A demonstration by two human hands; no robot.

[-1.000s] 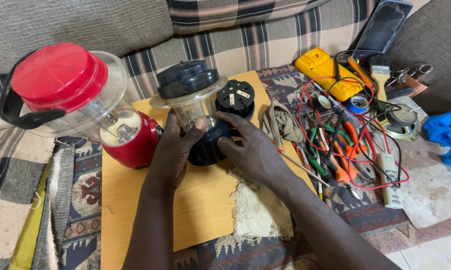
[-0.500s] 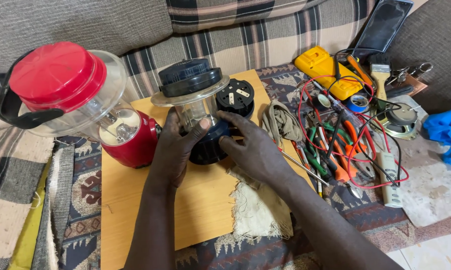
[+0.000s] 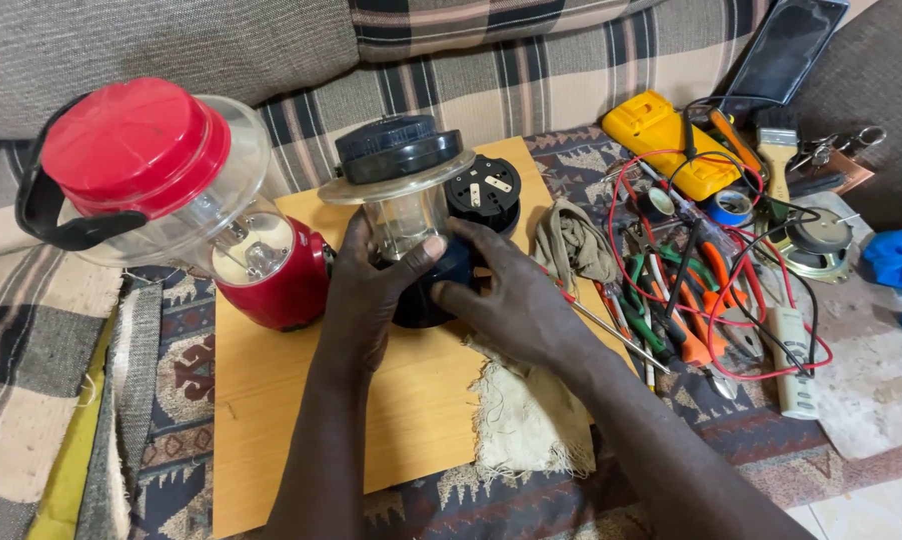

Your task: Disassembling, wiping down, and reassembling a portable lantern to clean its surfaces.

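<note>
Bare board (image 3: 271, 400) nearside (red lantern (image 3: 201, 200) crowding left)

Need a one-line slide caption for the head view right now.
Both hands, left hand and right hand, grip a black lantern on a wooden board, beside a red lantern.

Two lanterns are here: a red lantern (image 3: 171, 200) and a black lantern (image 3: 406, 215). One wooden board (image 3: 271, 400), one yellow multimeter (image 3: 671, 140), one paintbrush (image 3: 776, 150), two cloths, a frayed pale cloth (image 3: 526, 410) and a drab cloth (image 3: 576, 245). Two hands: left hand (image 3: 371, 290), right hand (image 3: 516, 295).

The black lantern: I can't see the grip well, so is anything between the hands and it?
Nothing visible. The left hand and right hand both lie directly on the black lantern, around its dark base, on the wooden board.
</note>
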